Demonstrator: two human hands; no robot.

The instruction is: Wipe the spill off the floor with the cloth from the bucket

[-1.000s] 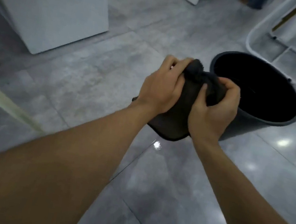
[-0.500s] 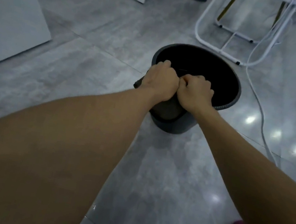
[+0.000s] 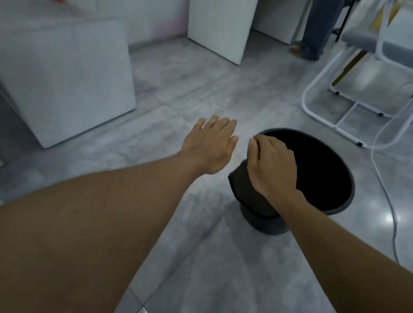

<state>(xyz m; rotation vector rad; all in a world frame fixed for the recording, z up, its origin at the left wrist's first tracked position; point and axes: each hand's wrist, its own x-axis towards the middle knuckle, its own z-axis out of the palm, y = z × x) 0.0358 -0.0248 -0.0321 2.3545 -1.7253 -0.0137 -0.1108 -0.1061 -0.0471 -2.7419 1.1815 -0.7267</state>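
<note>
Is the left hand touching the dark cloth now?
Apart. The head view shows the open left hand over bare floor, a clear gap from the dark cloth under the right hand.

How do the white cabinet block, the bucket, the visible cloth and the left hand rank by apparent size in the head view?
1. White cabinet block, clearly largest.
2. Bucket.
3. Left hand and visible cloth, hanging over the bucket rim under the right hand: about alike, and the cloth is partly hidden, so unranked.

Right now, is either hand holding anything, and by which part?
The right hand grips the dark cloth by its upper edge, draped over the bucket rim. The left hand is open and empty.
</note>
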